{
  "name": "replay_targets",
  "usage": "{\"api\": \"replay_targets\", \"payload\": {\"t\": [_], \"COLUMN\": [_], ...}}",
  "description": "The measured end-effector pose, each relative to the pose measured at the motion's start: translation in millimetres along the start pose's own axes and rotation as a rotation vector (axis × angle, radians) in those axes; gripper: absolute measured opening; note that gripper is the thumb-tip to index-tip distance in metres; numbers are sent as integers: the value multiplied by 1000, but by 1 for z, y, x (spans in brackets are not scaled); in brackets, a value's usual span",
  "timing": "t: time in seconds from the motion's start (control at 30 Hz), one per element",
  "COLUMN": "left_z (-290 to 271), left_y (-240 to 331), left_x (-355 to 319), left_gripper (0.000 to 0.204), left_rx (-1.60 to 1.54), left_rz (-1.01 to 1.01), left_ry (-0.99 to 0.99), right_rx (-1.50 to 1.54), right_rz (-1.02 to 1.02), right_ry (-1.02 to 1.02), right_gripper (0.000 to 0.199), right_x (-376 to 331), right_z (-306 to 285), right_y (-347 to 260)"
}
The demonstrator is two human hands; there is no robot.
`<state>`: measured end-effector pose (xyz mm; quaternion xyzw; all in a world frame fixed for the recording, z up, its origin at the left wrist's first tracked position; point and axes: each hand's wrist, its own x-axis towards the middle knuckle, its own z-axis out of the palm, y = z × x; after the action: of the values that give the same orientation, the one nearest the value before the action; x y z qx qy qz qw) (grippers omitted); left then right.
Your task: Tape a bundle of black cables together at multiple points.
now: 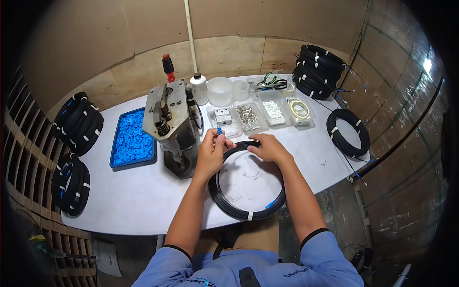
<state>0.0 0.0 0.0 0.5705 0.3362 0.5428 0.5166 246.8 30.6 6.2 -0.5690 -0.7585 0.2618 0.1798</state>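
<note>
Head view: the coil of black cable [246, 201] lies flat on the white table [143, 201] near the front edge, centre, its far arc under both hands. Left hand [210, 153] pinches a small blue connector [219, 130] at the cable end between thumb and fingertips, fingers closed on it. Right hand [268, 147] rests on the top of the coil at 12 o'clock, fingers curled over the cable. At 10 o'clock from the hands stands a grey metal press [172, 126] with a red-handled lever. At 9 o'clock from the press, a blue tray [114, 153] heaped with small blue plastic parts. At 12 to 1 o'clock from the hands, a row of clear plastic boxes [260, 115]: one with a metal block, one with silvery small parts, one with white pieces, one with a tape roll. Behind them a translucent cup [220, 91], a white bottle [198, 88], and green-handled pliers [270, 83]. More black coils [318, 71] are stacked at 2 o'clock, and others at the left edge.
</note>
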Motion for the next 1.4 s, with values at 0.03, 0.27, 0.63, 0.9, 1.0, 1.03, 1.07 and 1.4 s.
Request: {"api": "replay_targets", "payload": {"t": [0.03, 0.27, 0.63, 0.9, 1.0, 1.03, 1.07, 1.4], "left_z": [0, 13, -1, -3, -5, -4, -2, -12], "left_y": [-4, -11, -20, -7, -7, -7, -7, -5], "left_x": [-4, -81, -87, -91, -91, -93, -95, -74], "left_gripper": [20, 15, 21, 24, 22, 19, 18, 69], "left_rx": [-30, 612, 1117, 1145, 1106, 1055, 1003, 798], "left_rz": [16, 106, 175, 132, 119, 149, 180, -262], "left_ry": [57, 76, -215, -208, -263, -189, -115, -18], "right_rx": [-92, -281, -144, -135, -143, -165, -164, -143], "right_rz": [-29, -74, 34, 114, 119, 116, 114, 64], "right_ry": [-43, 73, 111, 107, 105, 101, 105, 312], "right_gripper": [67, 54, 42, 38, 36, 36, 36, 30], "right_x": [1, -3, -1, -16, -21, -22, -25, -59], "right_z": [4, 25, 21, 23, 24, 24, 24, 12], "right_y": [-6, 13, 20, 15, 13, 12, 12, 5]}}
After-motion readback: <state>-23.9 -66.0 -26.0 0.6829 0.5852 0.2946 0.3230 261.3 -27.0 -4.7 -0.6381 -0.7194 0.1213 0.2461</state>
